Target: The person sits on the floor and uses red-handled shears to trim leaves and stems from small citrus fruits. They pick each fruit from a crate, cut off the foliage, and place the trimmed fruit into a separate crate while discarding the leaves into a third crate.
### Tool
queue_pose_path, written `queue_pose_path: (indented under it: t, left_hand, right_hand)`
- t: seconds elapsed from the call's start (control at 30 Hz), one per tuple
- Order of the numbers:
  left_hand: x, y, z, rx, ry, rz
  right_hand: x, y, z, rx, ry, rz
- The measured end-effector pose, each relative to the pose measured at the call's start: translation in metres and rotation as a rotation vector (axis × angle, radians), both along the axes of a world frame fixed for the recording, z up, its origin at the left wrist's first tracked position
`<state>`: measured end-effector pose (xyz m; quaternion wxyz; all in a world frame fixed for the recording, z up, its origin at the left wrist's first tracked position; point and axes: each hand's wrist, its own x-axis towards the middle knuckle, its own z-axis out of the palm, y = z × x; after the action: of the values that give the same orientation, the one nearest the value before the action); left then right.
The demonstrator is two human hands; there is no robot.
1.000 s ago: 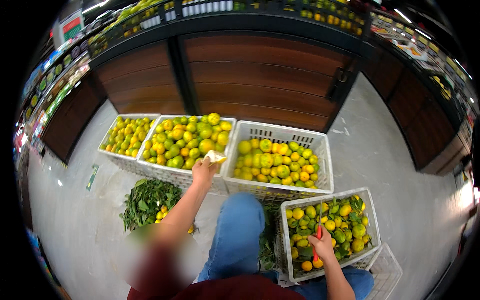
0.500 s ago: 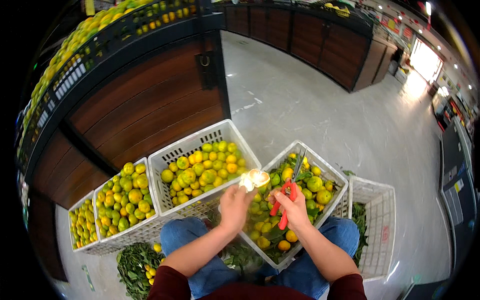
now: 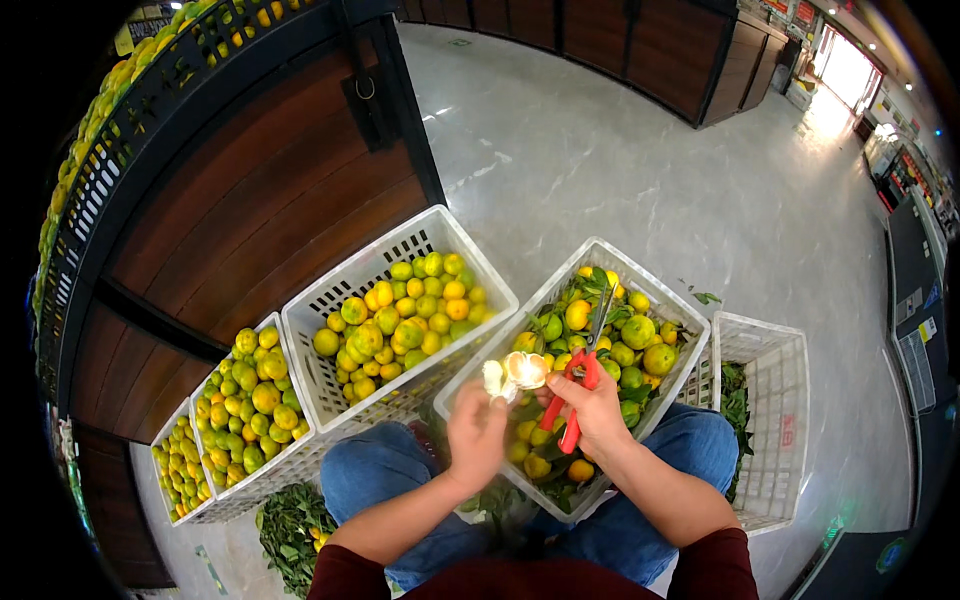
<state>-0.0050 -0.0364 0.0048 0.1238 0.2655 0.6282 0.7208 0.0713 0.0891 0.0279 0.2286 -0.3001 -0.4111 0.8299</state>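
Note:
Over a white crate (image 3: 702, 338) of green-yellow mandarins with leaves, both my hands are at work. My left hand (image 3: 474, 430) is closed on a partly peeled mandarin (image 3: 526, 370), with pale flesh showing and a white-lined piece of peel (image 3: 492, 378) hanging at its left. My right hand (image 3: 600, 410) grips red-handled snips (image 3: 572, 430), their grey blades pointing up and away from me. The right fingertips are close beside the mandarin's right edge; whether they touch it I cannot tell.
Left stand crates of mandarins: a large one (image 3: 300, 318) and two smaller ones (image 3: 288, 350), (image 3: 196, 425). A leaf pile (image 3: 290, 535) lies by my left knee. On the right is a white crate (image 3: 790, 420) with leaves. A dark wooden display stand (image 3: 260, 170) rises at far left.
My view has tilted down and shifted a little. The peeled mandarin has come nearer my right fingers, and the peel hangs further off it. The snips remain in my right hand.

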Motion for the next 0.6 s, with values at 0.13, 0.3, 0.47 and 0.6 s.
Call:
queue_pose_path:
  t: [0.13, 0.3, 0.47, 0.6]
  left_hand:
    - [-0.006, -0.008, -0.003, -0.024, -0.033, -0.107]
    - [-0.011, -0.014, -0.009, -0.107, 0.082, -0.109]
    - [-0.006, -0.009, 0.006, 0.131, -0.309, -0.15]
    - [-0.007, -0.013, 0.006, 0.097, -0.541, -0.168]
  right_hand:
    - [-0.002, -0.003, 0.005, 0.004, 0.011, 0.019]
    - [-0.005, -0.004, 0.004, 0.071, 0.007, 0.027]
    - [-0.005, -0.004, 0.004, 0.143, -0.001, 0.035]
    - [-0.005, -0.002, 0.004, 0.148, 0.005, 0.021]
